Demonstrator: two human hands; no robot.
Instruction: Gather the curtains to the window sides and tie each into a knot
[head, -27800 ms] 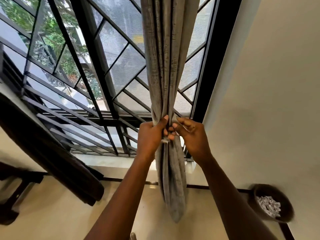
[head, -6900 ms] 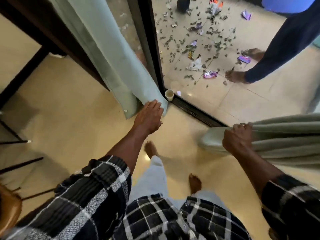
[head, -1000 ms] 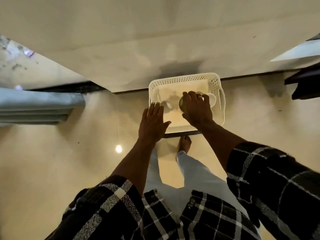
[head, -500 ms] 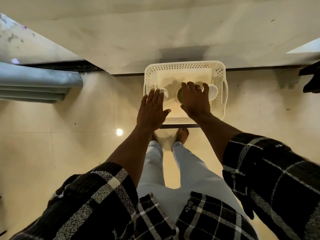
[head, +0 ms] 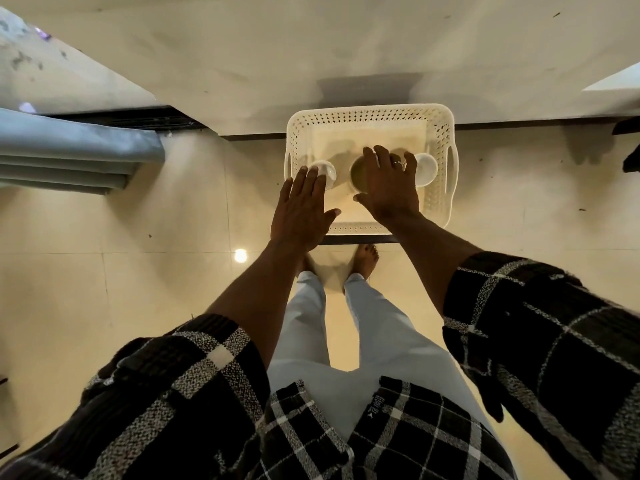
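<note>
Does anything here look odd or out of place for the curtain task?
Yes: the right grip holds a dark cup inside the white basket on the floor, far from the curtain at left, which nobody touches. Scraps litter the floor at top left.

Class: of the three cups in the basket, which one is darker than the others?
The middle cup, under the right hand; the left cup and right cup are white.

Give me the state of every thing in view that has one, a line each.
left hand: fingers straight, fingertips at the left cup.
right hand: fingers curled round the middle cup.
basket: upright, holding three cups.
left cup: in the basket, not gripped.
middle cup: mouth up in the basket, gripped.
right cup: in the basket, partly hidden.
curtain: gathered in folds; no knot visible.
</note>
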